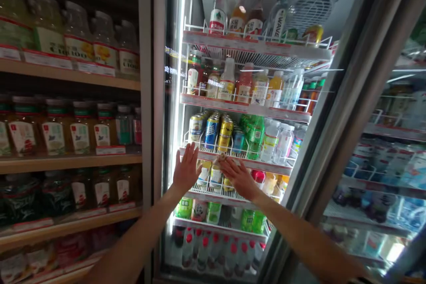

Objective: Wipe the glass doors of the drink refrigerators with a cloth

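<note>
My left hand (187, 166) is raised flat with its fingers stretched upward, at the left of the lit drinks fridge, in front of a shelf's front edge. Nothing shows in it. My right hand (240, 179) reaches in from the right, its fingers pointing up and left over a small pale crumpled cloth (222, 158). Reflections show on the fridge's glass door (173, 111), and both hands seem to lie against it; exact contact is hard to tell. Behind them stand beer cans (211, 131) and green bottles (255, 136).
Wooden shelves (71, 159) with jars and bottles of drink stand at the left. A metal door frame (336, 111) runs slanting on the right, with another stocked fridge (382, 177) beyond it. Red-capped bottles (203, 250) fill the fridge's bottom.
</note>
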Demonstrator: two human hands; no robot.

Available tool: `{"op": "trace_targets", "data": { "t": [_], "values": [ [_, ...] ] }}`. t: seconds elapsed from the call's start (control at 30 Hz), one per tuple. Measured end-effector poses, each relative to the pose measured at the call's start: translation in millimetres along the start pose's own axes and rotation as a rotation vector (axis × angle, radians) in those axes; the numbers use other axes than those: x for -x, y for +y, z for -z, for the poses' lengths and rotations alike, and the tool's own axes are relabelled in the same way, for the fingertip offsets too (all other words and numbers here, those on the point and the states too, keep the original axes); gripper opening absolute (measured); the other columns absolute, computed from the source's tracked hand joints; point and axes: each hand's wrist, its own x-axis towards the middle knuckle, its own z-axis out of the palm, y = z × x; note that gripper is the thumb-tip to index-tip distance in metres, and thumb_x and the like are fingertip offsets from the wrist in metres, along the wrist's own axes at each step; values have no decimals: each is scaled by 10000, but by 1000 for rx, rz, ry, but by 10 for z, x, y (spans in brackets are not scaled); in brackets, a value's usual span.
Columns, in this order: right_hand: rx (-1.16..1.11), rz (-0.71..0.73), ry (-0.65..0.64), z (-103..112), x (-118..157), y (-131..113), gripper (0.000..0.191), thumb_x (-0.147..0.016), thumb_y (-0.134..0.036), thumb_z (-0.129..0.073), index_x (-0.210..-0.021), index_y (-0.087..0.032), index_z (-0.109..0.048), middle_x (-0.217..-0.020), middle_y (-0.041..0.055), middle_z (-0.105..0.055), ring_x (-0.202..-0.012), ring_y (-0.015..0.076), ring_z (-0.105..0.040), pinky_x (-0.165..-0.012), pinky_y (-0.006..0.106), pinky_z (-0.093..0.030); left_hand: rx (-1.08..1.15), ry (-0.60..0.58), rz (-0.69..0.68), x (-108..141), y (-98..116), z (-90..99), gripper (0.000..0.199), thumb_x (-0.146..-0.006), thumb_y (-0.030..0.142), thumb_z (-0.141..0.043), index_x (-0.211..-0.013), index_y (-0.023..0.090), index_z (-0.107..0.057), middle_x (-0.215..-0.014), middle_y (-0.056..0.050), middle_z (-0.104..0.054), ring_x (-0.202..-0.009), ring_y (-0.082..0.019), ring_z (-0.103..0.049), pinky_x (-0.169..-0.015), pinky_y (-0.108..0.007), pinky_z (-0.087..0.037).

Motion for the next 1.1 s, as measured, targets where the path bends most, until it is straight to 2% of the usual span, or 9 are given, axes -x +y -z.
{"op": "trace_targets", "data": {
  "t": [0.03, 0.13, 0.2, 0.4, 0.6, 0.73, 0.8, 1.0, 1.1],
  "values": [
    [-3, -22, 2, 6, -49, 11, 627, -810, -53, -424, -1408, -231, -365, -1500, 16, -338, -1440, 184, -114, -1172, 479, -1, 0, -4, 9, 0, -39, 4, 591, -894, 334, -403, -1421, 98, -274, -1481, -168, -301, -1406, -259, -206, -1151, -512, -105],
    [11, -270, 78, 46, -299, 139, 602, -845, -96, -412, -1425, -236, -333, -1509, 40, -317, -1441, 207, -112, -1157, 518, 9, 6, -4, 54, -13, -136, 5, 594, -904, 327, -381, -1436, 109, -233, -1493, -161, -281, -1406, -263, -209, -1148, -525, -104],
    [12, -365, 114, 31, -405, 140, 588, -853, -125, -424, -1425, -231, -335, -1516, 55, -299, -1444, 223, -90, -1152, 529, 2, 10, 1, 67, -16, -182, -4, 601, -906, 332, -375, -1444, 118, -211, -1497, -159, -272, -1406, -262, -206, -1146, -530, -108],
    [-22, -61, 49, -147, -392, -248, 579, -819, -95, -447, -1386, -206, -402, -1500, 20, -337, -1449, 193, -32, -1160, 481, 75, -3, -15, 78, 15, -337, -26, 636, -885, 312, -416, -1451, 125, -196, -1498, -161, -265, -1406, -261, -206, -1139, -544, -121],
    [0, -314, 162, -94, -844, -113, 549, -861, -150, -440, -1402, -218, -377, -1503, 51, -328, -1437, 239, -127, -1150, 528, 38, -11, -32, 118, 53, -451, -48, 629, -891, 315, -396, -1455, 126, -192, -1501, -162, -245, -1409, -262, -194, -1137, -545, -127],
    [-20, -62, 90, -206, -805, -381, 521, -856, -116, -418, -1369, -206, -430, -1492, 14, -353, -1432, 223, -148, -1159, 484, 91, -15, -56, 117, 148, -523, -70, 651, -881, 317, -416, -1459, 132, -181, -1494, -161, -268, -1407, -262, -201, -1139, -536, -130],
    [-52, 9, 71, -249, -843, -488, 529, -855, -111, -416, -1376, -204, -417, -1492, 22, -353, -1432, 213, -152, -1161, 491, 77, -25, -69, 131, 176, -596, -67, 650, -879, 317, -420, -1458, 134, -188, -1494, -160, -269, -1405, -265, -207, -1136, -538, -141],
    [-115, -189, 121, -251, -1322, -564, 583, -863, -123, -414, -1432, -198, -313, -1515, 59, -301, -1447, 232, -60, -1148, 561, -22, -43, -44, 158, 206, -811, -51, 642, -885, 324, -409, -1451, 112, -193, -1501, -174, -247, -1409, -272, -194, -1126, -554, -153],
    [-135, -79, 102, -315, -1364, -754, 591, -855, -105, -406, -1431, -193, -310, -1515, 45, -303, -1446, 206, -82, -1164, 525, -40, -65, -41, 157, 274, -886, -40, 636, -881, 302, -411, -1449, 107, -200, -1499, -178, -250, -1406, -270, -207, -1127, -549, -157]
  ]
}}
